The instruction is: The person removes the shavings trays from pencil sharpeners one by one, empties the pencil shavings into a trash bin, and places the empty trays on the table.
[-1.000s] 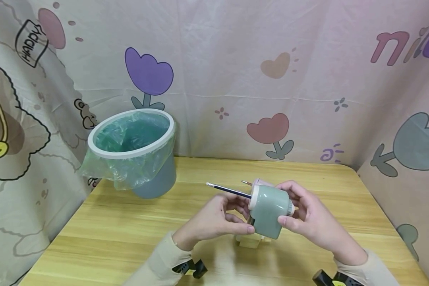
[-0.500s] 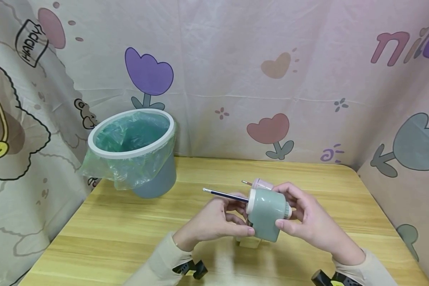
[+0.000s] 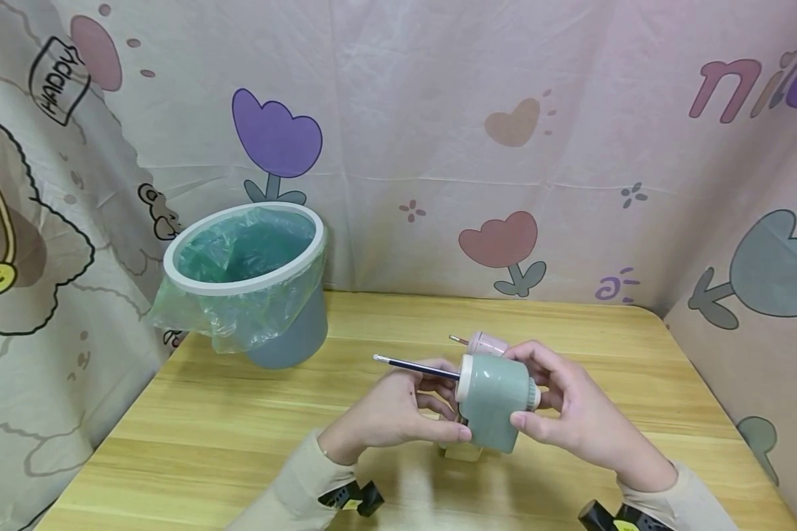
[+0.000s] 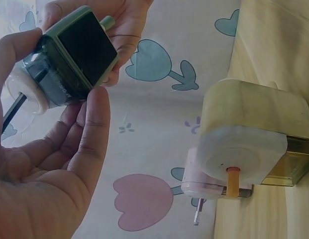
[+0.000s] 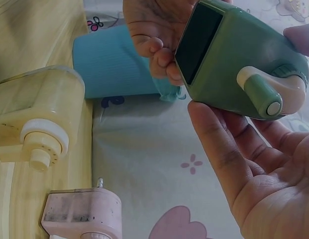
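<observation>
Between both hands a green crank pencil sharpener (image 3: 494, 402) is held above the table, slightly tilted. A dark pencil (image 3: 415, 366) sticks out of its white front, pointing left. My left hand (image 3: 398, 413) grips the sharpener's front end with thumb and fingers. On the crank side my right hand (image 3: 574, 405) holds it between thumb and fingers. The crank handle (image 5: 263, 94) and dark flat base (image 5: 199, 40) show in the right wrist view. Beneath stands a yellow sharpener (image 4: 254, 109), mostly hidden in the head view, with an orange pencil (image 4: 233, 184) in it.
Behind the hands stands a pink sharpener (image 3: 486, 344) holding a thin pencil (image 4: 198, 211). A grey-blue bin (image 3: 292, 332) with a green plastic liner (image 3: 239, 321) stands at the table's back left. A printed cloth (image 3: 398, 110) hangs behind the wooden table (image 3: 239, 442).
The green sharpener and its pencil have shifted slightly down and left, with the right hand moving along a little. More of the pink sharpener shows. The left hand has hardly moved.
</observation>
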Tool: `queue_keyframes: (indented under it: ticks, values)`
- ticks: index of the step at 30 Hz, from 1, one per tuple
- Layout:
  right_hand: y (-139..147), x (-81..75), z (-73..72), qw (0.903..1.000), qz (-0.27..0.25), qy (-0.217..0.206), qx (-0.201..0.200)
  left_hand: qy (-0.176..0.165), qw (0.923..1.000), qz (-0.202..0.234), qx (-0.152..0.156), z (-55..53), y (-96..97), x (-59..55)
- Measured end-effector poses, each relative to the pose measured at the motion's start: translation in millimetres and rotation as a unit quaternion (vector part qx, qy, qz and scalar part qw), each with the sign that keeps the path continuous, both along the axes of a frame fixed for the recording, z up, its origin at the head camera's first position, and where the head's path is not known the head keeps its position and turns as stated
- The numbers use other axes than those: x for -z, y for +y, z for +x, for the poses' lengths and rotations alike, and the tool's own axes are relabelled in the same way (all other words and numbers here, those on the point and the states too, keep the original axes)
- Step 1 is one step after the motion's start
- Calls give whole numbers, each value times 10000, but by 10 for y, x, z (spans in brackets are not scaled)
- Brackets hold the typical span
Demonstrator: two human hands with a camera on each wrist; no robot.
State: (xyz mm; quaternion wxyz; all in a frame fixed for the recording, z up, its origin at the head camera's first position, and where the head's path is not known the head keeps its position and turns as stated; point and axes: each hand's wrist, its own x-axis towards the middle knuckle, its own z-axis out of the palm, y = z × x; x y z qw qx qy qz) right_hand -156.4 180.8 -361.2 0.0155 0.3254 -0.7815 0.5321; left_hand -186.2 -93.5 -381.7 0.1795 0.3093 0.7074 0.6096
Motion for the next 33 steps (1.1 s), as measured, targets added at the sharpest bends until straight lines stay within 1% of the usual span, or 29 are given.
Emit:
queue_keyframes:
  ticks: [5,10,15,18,21,25,33]
  values:
    - [0,3,4,10000,36,15,31,-52,9999,-126,-35,1,-14,-11]
    - [-3,6,3,10000,63,34,52,-4,9999,-157,-49,-11,-17,0]
    - [-17,3,9,10000,15,-15,90,167,9999,10,-31,-23,-21,16]
    - [-30,-7,20,9998,-56,-153,135,279,9995,114,-66,-24,-30,21]
    - [-40,-26,38,9988,-127,-374,295,303,9993,169,-140,-22,-36,16]
    - [-50,-53,60,9967,-178,-598,518,315,9990,275,-150,-23,-33,9]
    - [-60,-73,68,9950,-188,-522,835,221,9988,414,-165,-39,-16,35]
